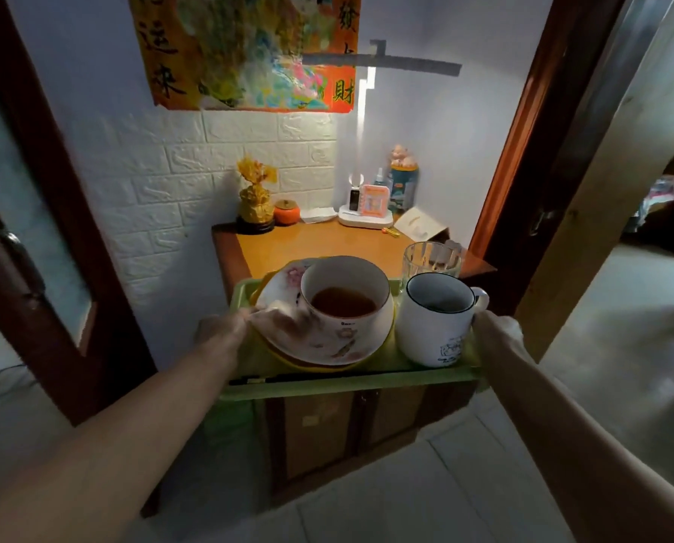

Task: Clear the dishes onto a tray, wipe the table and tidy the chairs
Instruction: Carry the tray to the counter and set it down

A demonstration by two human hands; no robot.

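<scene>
I carry a green tray (347,386) in front of a small wooden cabinet (327,244). My left hand (225,327) grips the tray's left edge and my right hand (498,327) grips its right edge. On the tray a white bowl (347,291) with brown liquid sits on a flowered plate (327,346) over a yellow plate. To the right stand a white mug (433,327) and, behind it, a clear glass (431,260). Dark chopsticks (308,378) lie along the tray's near rim. A crumpled tissue (280,311) lies on the plate by my left hand.
The cabinet top holds a gold ornament (255,201), an orange jar (287,212), a white lamp base (365,217) and a figurine bottle (404,182) along the wall. A dark wooden door (34,248) stands at left, a door frame (543,150) at right. The floor is pale tile.
</scene>
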